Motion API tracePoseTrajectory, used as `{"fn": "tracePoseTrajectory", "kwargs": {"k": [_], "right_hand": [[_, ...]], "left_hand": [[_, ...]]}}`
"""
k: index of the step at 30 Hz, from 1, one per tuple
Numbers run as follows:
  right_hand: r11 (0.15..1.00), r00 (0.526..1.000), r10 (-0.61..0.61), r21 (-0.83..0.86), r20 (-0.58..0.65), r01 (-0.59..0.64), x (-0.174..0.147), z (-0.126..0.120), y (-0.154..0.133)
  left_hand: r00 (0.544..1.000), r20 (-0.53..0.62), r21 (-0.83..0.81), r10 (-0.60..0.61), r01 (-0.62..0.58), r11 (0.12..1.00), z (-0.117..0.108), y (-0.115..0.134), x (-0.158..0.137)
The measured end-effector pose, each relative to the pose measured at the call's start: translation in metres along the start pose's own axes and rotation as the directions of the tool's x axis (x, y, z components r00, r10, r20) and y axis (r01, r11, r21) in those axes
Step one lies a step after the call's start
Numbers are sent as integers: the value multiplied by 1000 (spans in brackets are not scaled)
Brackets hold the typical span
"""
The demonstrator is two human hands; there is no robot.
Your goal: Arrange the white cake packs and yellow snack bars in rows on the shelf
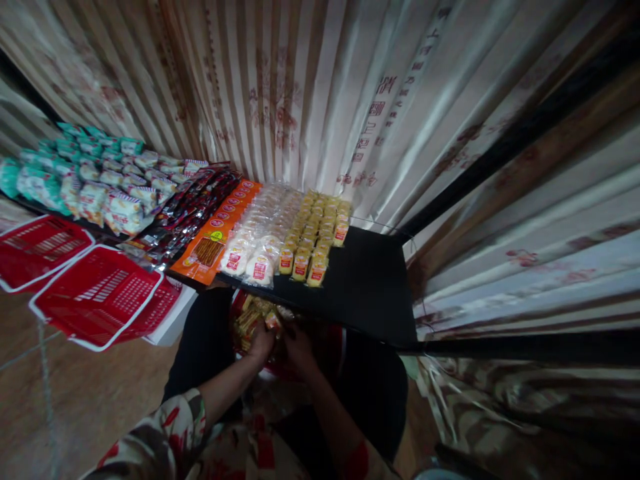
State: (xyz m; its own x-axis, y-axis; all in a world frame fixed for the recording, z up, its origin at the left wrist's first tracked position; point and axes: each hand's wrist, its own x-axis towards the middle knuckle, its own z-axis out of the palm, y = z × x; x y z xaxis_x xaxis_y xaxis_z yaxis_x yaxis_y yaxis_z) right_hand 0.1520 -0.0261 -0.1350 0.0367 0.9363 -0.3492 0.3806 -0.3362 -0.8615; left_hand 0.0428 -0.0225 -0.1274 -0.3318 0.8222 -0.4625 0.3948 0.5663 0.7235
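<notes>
Both hands are low over a red basket (344, 350) between my knees, partly hidden under the shelf edge. Loose yellow-wrapped snack packets (245, 325) lie inside it. My left hand (261, 343) is closed on a small yellow snack packet (273, 321) with a red-and-white label. Close beside it, my right hand (299, 348) has its fingers curled in shadow by the packet's right side; what they hold is unclear. Just above, similar yellow packets (317, 267) stand in rows on the black shelf (370, 283).
Along the shelf to the left lie white round packaged cakes (260, 267), an orange snack bag (209, 248), dark shiny packets (187, 217), white packets (123, 210) and green ones (47, 187). Red shopping baskets (95, 293) sit at lower left. A pleated curtain (310, 87) hangs behind.
</notes>
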Motion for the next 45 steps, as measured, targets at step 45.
{"fn": "tracePoseTrajectory", "kwargs": {"k": [45], "right_hand": [[981,899,-159,-169,-409,97,73,-177,-84]], "left_hand": [[872,255,-26,418,-426,904,52,214,-51]]}}
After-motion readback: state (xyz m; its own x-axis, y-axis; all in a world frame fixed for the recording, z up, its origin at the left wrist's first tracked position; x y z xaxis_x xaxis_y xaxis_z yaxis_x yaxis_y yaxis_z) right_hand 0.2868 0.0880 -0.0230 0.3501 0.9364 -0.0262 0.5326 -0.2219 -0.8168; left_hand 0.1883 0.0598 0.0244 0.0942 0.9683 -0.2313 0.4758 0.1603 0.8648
